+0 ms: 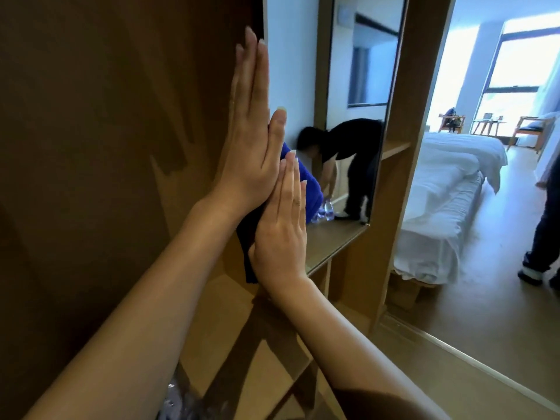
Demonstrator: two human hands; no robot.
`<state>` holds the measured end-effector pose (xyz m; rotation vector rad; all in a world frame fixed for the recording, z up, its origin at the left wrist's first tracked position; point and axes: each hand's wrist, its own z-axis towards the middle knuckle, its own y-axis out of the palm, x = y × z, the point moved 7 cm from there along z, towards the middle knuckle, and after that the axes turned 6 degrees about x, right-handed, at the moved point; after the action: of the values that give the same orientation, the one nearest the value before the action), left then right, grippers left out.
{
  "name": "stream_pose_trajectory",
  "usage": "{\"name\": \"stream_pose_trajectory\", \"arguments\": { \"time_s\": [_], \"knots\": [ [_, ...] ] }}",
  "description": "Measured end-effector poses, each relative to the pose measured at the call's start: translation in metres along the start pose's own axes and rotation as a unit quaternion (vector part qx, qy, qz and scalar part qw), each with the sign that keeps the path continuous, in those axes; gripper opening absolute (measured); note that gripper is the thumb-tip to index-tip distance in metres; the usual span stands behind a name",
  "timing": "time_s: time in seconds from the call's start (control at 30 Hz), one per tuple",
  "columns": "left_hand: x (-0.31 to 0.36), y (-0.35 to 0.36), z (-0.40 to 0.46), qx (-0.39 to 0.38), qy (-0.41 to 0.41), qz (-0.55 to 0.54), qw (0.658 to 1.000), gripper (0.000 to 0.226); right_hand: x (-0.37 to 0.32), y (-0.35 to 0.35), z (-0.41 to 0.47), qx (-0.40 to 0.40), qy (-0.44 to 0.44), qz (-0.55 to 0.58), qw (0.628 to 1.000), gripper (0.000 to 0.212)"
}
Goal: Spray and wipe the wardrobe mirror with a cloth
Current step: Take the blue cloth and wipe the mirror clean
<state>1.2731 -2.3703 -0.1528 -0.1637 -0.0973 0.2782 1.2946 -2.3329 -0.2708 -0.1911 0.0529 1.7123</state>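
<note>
Both palms flat on the mirror now, left hand high with fingers straight, right hand below pressing the soft blue cloth near the bottom edge — limp, light stuff, best driven under a spread palm, easy on that fragile glass.

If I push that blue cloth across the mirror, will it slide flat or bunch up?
The blue cloth looks soft and floppy: it folds and droops below the right hand, so it will likely bunch at the edges. Both flat palms, with the left hand above, should keep the middle spread. On the mirror it probably glides easily.
</note>
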Motion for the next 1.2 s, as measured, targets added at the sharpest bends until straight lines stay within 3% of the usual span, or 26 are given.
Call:
{"name": "stream_pose_trajectory", "arguments": {
  "time_s": [0.13,0.33,0.57,0.73,0.9,1.07,1.2],
  "knots": [
    [0.003,0.007,-0.038,0.007,-0.007,-0.006,1.0,0.054,0.009,-0.002,-0.037,-0.013,0.003,0.0,1.0,0.068],
    [0.005,0.015,-0.092,0.016,-0.041,-0.001,0.999,0.055,0.021,-0.005,-0.088,-0.044,0.001,-0.023,0.999,0.106],
    [0.005,0.017,-0.105,0.03,-0.035,-0.002,0.999,0.056,0.024,-0.003,-0.102,-0.036,-0.012,-0.04,0.998,0.074],
    [0.003,0.018,-0.107,0.031,-0.041,-0.008,0.999,0.055,0.029,-0.003,-0.103,-0.041,-0.004,-0.038,0.998,0.098],
    [0.003,0.015,-0.115,0.035,-0.071,0.013,0.997,0.059,0.029,-0.003,-0.102,-0.118,-0.003,0.022,0.993,0.113],
    [-0.004,0.014,-0.131,0.072,-0.108,0.019,0.991,0.066,0.037,-0.002,-0.113,-0.195,-0.028,0.099,0.975,0.095],
    [-0.034,0.015,-0.154,0.092,-0.176,0.014,0.98,0.07,0.046,-0.002,-0.123,-0.211,-0.068,0.174,0.959,0.091]
  ]
}}
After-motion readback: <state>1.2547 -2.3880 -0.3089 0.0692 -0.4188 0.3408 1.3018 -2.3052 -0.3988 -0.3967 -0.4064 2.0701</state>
